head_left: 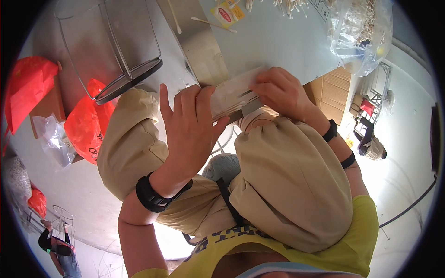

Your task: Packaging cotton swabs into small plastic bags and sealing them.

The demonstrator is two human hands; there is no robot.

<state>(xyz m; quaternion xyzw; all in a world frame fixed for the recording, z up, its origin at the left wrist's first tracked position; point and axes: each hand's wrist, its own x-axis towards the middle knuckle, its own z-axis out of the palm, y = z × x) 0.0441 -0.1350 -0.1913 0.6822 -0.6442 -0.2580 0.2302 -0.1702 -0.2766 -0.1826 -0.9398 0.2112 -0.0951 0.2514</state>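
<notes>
A flat, partly clear plastic packet (232, 95) with dark printed marks is held level between my hands at the table's near edge. Pale thin sticks show along its lower side. My left hand (187, 116) spans its left end between thumb and index finger, while the other fingers stretch upward. At the right end, my right hand (280, 90) pinches the packet with curled fingers; the fingertips are partly hidden. Farther off on the table lie a loose cotton swab (214, 24) and a yellow card (227, 15) with a red oval.
The grey tabletop (273, 46) carries a heap of cotton swabs (289, 5) and a clear bag of swabs (359, 34). Left are a metal-framed stool (125, 76) and red bags (88, 125). A cardboard box (330, 95) stands right. Two other people (371, 146) appear at the rims.
</notes>
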